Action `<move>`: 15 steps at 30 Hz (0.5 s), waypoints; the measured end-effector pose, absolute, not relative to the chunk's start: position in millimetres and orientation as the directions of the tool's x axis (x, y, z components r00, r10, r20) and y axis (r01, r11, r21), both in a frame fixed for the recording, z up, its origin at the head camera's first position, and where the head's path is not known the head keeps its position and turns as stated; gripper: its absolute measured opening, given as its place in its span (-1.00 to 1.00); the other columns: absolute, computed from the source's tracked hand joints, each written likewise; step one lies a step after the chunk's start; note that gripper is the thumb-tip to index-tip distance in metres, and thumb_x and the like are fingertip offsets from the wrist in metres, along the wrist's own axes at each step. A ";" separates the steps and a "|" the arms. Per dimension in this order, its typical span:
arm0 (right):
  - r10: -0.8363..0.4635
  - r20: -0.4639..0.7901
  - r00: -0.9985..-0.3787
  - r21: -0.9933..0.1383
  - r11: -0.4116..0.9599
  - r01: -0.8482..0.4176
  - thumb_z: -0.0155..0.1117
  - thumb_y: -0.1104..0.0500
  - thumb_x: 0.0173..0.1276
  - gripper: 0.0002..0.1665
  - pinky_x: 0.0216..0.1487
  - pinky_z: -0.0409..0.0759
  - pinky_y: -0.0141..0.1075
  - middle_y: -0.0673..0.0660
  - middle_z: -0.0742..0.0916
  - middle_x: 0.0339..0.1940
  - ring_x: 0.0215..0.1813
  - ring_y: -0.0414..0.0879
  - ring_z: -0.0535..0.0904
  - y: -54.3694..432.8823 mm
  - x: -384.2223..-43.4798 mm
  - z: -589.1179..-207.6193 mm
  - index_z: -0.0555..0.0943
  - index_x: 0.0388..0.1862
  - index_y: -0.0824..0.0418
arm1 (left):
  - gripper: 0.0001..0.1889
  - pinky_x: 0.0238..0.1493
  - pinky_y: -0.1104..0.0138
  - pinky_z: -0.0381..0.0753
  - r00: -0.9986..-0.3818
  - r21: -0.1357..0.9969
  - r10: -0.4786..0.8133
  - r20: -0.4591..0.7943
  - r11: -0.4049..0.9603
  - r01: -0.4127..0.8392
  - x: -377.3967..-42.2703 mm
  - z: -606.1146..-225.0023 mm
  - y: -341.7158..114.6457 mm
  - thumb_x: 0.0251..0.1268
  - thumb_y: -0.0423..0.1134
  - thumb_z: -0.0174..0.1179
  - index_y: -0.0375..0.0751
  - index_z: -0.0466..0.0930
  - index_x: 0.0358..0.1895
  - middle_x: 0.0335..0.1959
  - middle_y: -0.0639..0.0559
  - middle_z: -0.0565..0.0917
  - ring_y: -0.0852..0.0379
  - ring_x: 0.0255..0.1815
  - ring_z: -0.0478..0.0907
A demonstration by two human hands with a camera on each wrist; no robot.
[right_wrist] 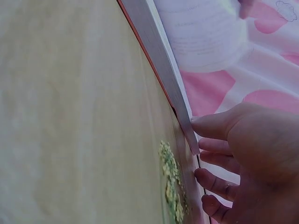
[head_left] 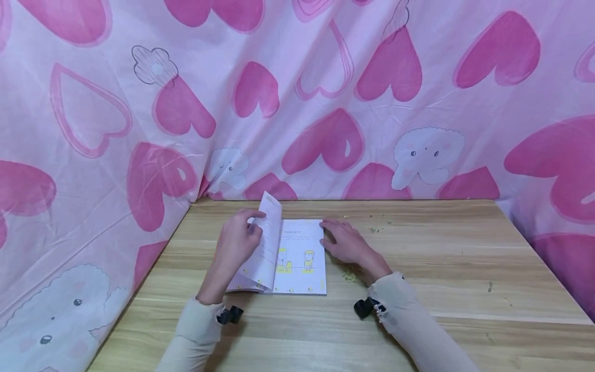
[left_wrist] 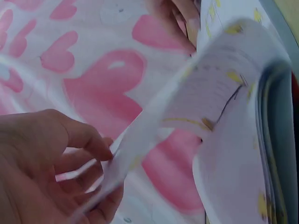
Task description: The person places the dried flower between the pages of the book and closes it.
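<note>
An open booklet [head_left: 299,258] with small yellow cartoon drawings lies on the wooden table [head_left: 418,310]. My left hand [head_left: 234,243] pinches a lifted page [head_left: 269,232] between thumb and fingers; the left wrist view shows that curved page [left_wrist: 187,107] held at its edge by the fingers [left_wrist: 88,144]. My right hand [head_left: 346,243] lies with relaxed fingers at the booklet's right edge. In the right wrist view its fingertips [right_wrist: 208,126] touch the corner of the booklet's page stack [right_wrist: 159,60].
A pink cloth with heart prints [head_left: 325,103] hangs behind and on both sides of the table. Greenish crumbs [head_left: 349,277] lie on the wood by the right wrist, more [head_left: 378,227] farther back. In the right wrist view crumbs [right_wrist: 170,182] sit below the fingers.
</note>
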State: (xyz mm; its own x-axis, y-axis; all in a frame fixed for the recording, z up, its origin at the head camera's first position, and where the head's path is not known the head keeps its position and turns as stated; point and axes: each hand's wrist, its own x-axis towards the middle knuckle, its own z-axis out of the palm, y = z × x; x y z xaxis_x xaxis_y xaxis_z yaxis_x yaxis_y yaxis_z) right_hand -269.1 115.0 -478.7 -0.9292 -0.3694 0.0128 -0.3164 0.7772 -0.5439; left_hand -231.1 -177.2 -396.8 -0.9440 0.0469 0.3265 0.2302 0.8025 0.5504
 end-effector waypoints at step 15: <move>-0.365 0.013 -0.931 -0.539 0.782 -0.314 0.24 -0.01 0.67 -0.29 0.75 0.15 0.20 0.20 0.37 0.76 0.77 0.24 0.22 114.0 -269.8 -480.7 0.39 0.68 0.17 | -0.77 -0.02 -0.14 0.70 -0.975 0.492 -0.083 0.208 0.870 0.031 -246.5 -425.6 -211.8 0.48 -0.36 0.21 -0.23 0.70 0.10 0.11 -0.24 0.70 -0.22 0.10 0.68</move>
State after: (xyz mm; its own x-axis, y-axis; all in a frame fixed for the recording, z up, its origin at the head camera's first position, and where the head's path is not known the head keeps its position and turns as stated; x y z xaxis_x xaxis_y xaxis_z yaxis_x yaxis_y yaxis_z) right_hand -269.8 114.0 -480.7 -0.9308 -0.3653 0.0127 -0.3141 0.7817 -0.5388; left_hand -246.5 -211.8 -425.6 -0.9746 -0.0830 0.2078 0.0309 0.8698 0.4924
